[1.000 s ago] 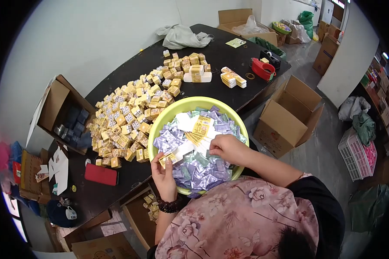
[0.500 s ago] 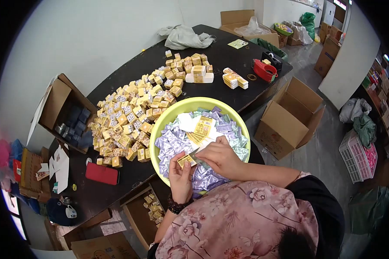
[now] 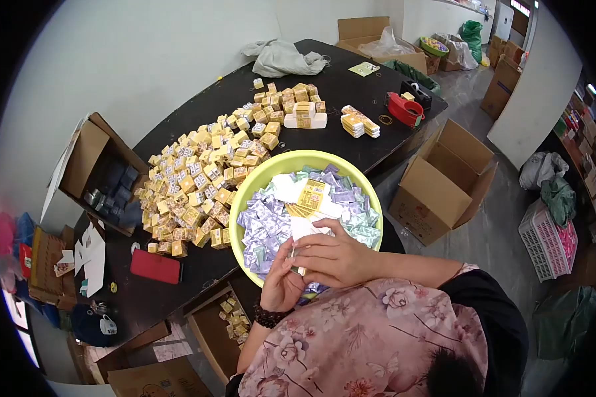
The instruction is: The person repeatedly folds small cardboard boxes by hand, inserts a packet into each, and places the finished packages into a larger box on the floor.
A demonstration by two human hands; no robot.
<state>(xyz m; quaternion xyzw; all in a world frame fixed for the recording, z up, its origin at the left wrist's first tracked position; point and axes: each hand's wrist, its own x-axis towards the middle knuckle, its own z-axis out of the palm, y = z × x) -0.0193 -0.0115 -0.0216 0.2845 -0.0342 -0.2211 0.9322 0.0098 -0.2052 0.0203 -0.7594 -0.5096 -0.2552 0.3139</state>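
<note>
Yellow-green basin brims with sachets; left hand and right hand pinch one small packet, which could slip.

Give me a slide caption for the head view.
Both hands fold a small packet over a round yellow-green plastic basin of sachets.

Left hand raised with palm turned toward the right, fingers upright and slightly curled, thumb side facing the other hand; a dark bead bracelet sits on its wrist, and the bare forearm runs down and back to a floral sleeve. Right hand lies across from the right, palm down, fingers bent and spread, fingertips meeting those of the left hand in a pinch. Right forearm bare, extended leftward from the sleeve at the elbow, roughly level.
</note>
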